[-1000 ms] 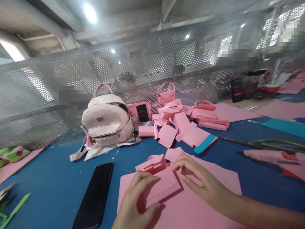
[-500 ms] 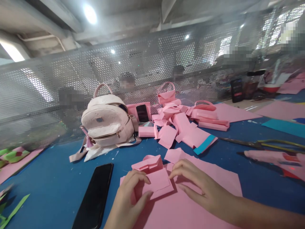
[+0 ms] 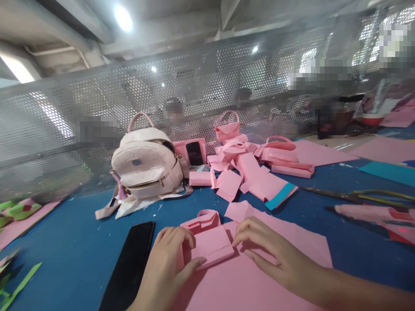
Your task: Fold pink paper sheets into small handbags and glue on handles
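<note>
A folded pink paper piece (image 3: pixel 212 245), shaped like a flat box, lies on a large pink paper sheet (image 3: pixel 223 285). My left hand (image 3: pixel 173 255) grips its left side, fingers bent over the far left corner and thumb along the front edge. At the right end, my right hand (image 3: pixel 264 244) is open, thumb and curled fingers apart; whether its fingertips touch the paper I cannot tell. Just behind stands a small pink paper handbag (image 3: pixel 204 220) with a looped handle, partly covered by the folded piece.
Left of my hands lies a black phone (image 3: pixel 129 263). A cream backpack (image 3: pixel 147 166) stands behind, beside a heap of pink paper pieces (image 3: pixel 233 164). Scissors (image 3: pixel 356 196) and a pink glue gun (image 3: pixel 372 216) lie at right. A perforated metal screen (image 3: pixel 201 95) closes the back.
My left hand has shifted slightly left on the folded paper, and the paper has tipped and moved a little left. My right hand has barely moved.
</note>
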{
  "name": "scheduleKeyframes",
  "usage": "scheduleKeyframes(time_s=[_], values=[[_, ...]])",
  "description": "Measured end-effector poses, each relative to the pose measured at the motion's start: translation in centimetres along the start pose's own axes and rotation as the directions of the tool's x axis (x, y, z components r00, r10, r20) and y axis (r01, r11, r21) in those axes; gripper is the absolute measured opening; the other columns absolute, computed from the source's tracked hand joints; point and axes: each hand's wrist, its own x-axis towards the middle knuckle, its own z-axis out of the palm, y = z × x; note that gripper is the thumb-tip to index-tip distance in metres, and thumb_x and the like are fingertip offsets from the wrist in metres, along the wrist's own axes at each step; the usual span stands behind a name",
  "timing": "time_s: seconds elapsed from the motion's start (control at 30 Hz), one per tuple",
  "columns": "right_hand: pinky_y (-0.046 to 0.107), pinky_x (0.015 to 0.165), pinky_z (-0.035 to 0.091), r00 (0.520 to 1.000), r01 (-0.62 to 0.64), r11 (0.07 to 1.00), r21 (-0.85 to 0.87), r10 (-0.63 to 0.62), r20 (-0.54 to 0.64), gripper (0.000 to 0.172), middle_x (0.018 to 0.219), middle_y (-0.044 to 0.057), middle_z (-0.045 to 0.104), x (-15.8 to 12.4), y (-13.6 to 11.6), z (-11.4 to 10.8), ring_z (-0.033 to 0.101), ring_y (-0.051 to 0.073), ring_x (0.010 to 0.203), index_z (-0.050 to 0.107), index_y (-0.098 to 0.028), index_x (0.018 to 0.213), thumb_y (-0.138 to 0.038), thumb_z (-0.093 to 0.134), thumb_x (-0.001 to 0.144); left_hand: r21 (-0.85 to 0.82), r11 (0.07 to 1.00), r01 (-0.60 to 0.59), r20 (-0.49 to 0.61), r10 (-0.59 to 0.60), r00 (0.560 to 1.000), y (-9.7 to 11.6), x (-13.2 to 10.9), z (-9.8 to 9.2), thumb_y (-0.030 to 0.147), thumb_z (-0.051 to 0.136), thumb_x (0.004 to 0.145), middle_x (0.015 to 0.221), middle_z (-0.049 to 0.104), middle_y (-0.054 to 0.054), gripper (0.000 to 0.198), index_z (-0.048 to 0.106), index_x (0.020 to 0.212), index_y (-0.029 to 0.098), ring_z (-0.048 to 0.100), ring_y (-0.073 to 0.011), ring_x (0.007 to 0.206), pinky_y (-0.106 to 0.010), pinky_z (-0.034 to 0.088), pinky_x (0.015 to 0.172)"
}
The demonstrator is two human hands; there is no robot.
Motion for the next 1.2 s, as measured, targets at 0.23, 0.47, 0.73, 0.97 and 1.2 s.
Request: scheduleKeyframes(time_s=[0.23, 0.47, 0.73, 0.97, 1.2], values=[[0.03, 0.09, 0.047, 1.0, 0.014, 1.0, 0.003, -0.014, -0.022, 0.016, 0.107, 0.004, 0.055, 0.2, -0.1, 0.1, 0.057, 0.017, 0.101, 0.055, -0.027, 0.103, -0.021, 0.04, 0.106, -0.058, 0.998, 0.033, 0.051, -0.03, 0.998, 0.1, 0.0, 0.0, 0.035, 0.072, 0.088, 0.1, 0.068, -0.004, 0.023, 0.053, 0.082, 0.023, 0.061, -0.0277, 0.098, -0.045, 0.047, 0.087], [0.031, 0.09, 0.048, 0.999, 0.037, 0.999, 0.013, -0.036, -0.031, 0.017, 0.106, 0.004, 0.055, 0.1, -0.5, 0.1, 0.058, 0.017, 0.101, 0.055, -0.027, 0.102, -0.02, 0.04, 0.106, -0.207, 0.978, 0.018, 0.003, -0.017, 1.0, -0.4, -0.7, 1.5, 0.025, 0.069, 0.085, 0.12, 0.067, -0.008, 0.011, 0.065, 0.095, 0.026, 0.06, -0.0315, 0.117, -0.054, 0.049, 0.098], [0.03, 0.089, 0.048, 0.998, 0.05, 0.999, -0.019, -0.051, -0.035, 0.022, 0.108, 0.004, 0.054, 0.2, -0.4, 0.1, 0.058, 0.017, 0.103, 0.057, -0.029, 0.106, -0.017, 0.039, 0.105, -0.192, 0.981, 0.034, -0.019, -0.038, 0.999, -0.2, -1.4, 1.8, 0.015, 0.067, 0.083, 0.133, 0.064, -0.007, 0.021, 0.071, 0.098, 0.029, 0.059, -0.0302, 0.124, -0.052, 0.047, 0.102], [0.031, 0.089, 0.049, 0.998, 0.054, 0.997, -0.05, -0.054, -0.01, 0.026, 0.109, 0.004, 0.053, 0.1, -0.2, 0.0, 0.058, 0.017, 0.101, 0.061, -0.03, 0.112, -0.014, 0.042, 0.102, -0.236, 0.972, -0.013, 0.012, 0.016, 1.0, 0.7, -1.3, 1.6, 0.013, 0.064, 0.086, 0.126, 0.067, -0.004, 0.02, 0.072, 0.095, 0.029, 0.06, -0.0255, 0.117, -0.04, 0.048, 0.098], [0.032, 0.09, 0.051, 0.991, 0.134, 0.98, -0.148, -0.133, 0.017, 0.038, 0.112, 0.006, 0.053, -0.1, -0.3, 0.0, 0.057, 0.018, 0.104, 0.063, -0.032, 0.124, -0.01, 0.044, 0.1, -0.147, 0.979, -0.141, 0.066, 0.152, 0.986, 0.6, -1.1, 1.6, 0.014, 0.059, 0.091, 0.126, 0.063, -0.006, 0.021, 0.072, 0.101, 0.028, 0.055, -0.0253, 0.104, -0.04, 0.047, 0.09]])
